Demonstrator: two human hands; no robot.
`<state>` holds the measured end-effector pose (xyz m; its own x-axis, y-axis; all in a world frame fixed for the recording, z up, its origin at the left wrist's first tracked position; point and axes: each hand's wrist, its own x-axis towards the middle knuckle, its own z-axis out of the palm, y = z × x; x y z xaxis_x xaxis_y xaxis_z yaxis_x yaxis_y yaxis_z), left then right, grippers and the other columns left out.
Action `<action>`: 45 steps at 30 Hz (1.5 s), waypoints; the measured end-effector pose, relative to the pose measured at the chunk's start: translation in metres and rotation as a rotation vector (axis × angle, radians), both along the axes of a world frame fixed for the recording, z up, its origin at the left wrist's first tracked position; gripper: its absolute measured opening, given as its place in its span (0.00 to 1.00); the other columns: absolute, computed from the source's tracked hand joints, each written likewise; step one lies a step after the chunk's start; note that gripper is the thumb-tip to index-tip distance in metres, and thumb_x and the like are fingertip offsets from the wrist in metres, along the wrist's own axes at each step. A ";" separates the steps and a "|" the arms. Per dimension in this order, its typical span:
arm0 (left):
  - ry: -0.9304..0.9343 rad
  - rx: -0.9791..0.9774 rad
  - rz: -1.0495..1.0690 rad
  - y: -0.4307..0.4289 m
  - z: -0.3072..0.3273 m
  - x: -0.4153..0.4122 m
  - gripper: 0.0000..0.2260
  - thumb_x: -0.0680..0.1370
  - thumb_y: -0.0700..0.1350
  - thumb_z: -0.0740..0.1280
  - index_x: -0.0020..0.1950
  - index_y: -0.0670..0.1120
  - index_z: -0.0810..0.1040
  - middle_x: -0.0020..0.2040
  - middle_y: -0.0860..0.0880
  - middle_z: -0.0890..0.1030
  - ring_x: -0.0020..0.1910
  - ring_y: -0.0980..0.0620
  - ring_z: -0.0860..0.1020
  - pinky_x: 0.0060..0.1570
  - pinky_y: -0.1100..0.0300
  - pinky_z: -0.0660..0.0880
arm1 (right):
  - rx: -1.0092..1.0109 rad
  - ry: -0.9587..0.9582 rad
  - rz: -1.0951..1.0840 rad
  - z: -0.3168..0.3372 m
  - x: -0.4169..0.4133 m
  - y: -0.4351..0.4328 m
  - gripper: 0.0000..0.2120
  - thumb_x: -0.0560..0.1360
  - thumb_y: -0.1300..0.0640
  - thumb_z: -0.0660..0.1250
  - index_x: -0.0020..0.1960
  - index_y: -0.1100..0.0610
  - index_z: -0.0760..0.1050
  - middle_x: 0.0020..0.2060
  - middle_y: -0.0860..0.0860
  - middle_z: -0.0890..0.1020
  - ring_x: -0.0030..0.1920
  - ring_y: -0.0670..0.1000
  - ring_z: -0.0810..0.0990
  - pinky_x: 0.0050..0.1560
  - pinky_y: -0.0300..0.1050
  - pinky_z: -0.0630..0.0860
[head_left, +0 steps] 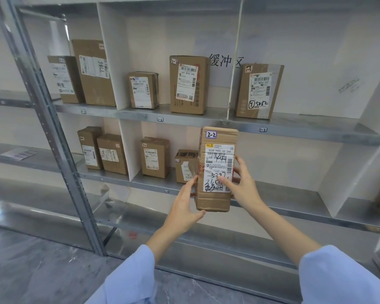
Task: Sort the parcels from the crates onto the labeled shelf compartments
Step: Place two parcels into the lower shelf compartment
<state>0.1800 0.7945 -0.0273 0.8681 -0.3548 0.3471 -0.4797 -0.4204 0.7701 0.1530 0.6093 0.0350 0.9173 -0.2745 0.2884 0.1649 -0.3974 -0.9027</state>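
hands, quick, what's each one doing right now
Left hand: grips the 2-2 parcel at its lower left edge.
Right hand: grips the same parcel at its right side.

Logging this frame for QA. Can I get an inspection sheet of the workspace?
Surface: metal shelf unit with white dividers; edge tags read 1-1, 1-2, 1-3, 2-2.
Job's things: held parcel marked 2-2, upright, in front of the second shelf; two boxes already in the middle compartment there; more boxes in other compartments.
Clutter: printed sheet on the left shelf; red scrap below the lowest shelf.
Hands: left hand grips the parcel's lower left edge; right hand holds its right side, thumb on the label.
Cables: nothing seen.
Surroundings: white wall with handwritten characters; grey floor.
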 end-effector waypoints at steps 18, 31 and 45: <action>0.008 0.006 0.067 0.037 -0.015 0.023 0.42 0.70 0.51 0.76 0.77 0.57 0.55 0.73 0.57 0.67 0.67 0.57 0.71 0.63 0.51 0.75 | -0.018 0.036 0.075 -0.020 0.038 0.036 0.37 0.75 0.54 0.72 0.75 0.38 0.55 0.67 0.44 0.75 0.65 0.48 0.75 0.60 0.63 0.78; 0.094 0.010 0.176 0.074 -0.040 0.099 0.40 0.69 0.44 0.75 0.76 0.55 0.58 0.70 0.55 0.70 0.63 0.62 0.73 0.62 0.59 0.73 | -0.063 0.084 0.149 -0.056 0.132 0.072 0.41 0.73 0.51 0.74 0.77 0.42 0.53 0.71 0.44 0.72 0.70 0.46 0.70 0.69 0.62 0.69; 0.141 0.058 0.181 0.114 -0.055 0.231 0.36 0.72 0.46 0.75 0.75 0.56 0.61 0.72 0.59 0.68 0.65 0.59 0.72 0.58 0.75 0.67 | 0.005 0.108 0.131 -0.091 0.265 0.096 0.35 0.74 0.50 0.73 0.76 0.47 0.60 0.70 0.45 0.73 0.69 0.48 0.72 0.68 0.60 0.71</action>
